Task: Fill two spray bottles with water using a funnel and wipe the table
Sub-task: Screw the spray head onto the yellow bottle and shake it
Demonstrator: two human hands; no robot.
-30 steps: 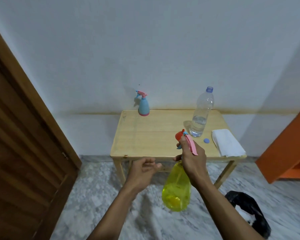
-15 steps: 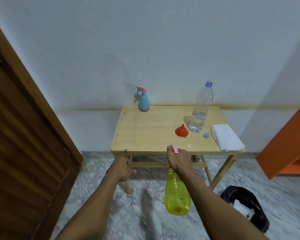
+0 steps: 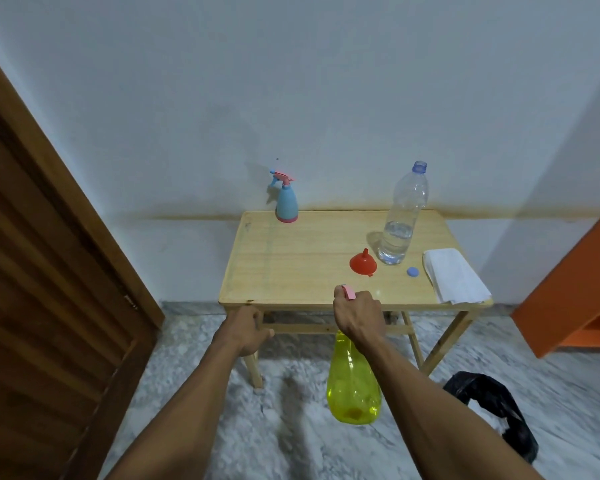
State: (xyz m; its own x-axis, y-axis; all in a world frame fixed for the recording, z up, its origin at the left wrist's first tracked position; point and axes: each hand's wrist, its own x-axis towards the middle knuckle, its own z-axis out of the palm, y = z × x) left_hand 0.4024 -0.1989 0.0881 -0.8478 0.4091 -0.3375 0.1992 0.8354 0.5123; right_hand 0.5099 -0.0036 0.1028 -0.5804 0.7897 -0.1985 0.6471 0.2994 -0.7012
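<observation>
My right hand [image 3: 357, 317] grips the pink spray head of a yellow spray bottle [image 3: 353, 389], which hangs below the hand in front of the table's near edge. My left hand [image 3: 248, 327] hangs loosely curled and holds nothing, just below the wooden table's [image 3: 291, 268] front left edge. A blue spray bottle [image 3: 286, 199] stands at the table's back left. A red funnel [image 3: 362, 262] lies mouth-down near a clear water bottle [image 3: 400, 216], uncapped and partly filled. Its blue cap [image 3: 412, 271] lies beside a folded white cloth [image 3: 454, 277] at the right edge.
A brown wooden door [image 3: 49, 289] fills the left side. An orange cabinet [image 3: 575, 289] stands at the right. A black bag [image 3: 492, 410] lies on the marble floor to the right of the table legs.
My right hand lowered the yellow bottle from over the table to below its front edge, uncovering the red funnel. My left hand dropped down and left. The view shifted a little.
</observation>
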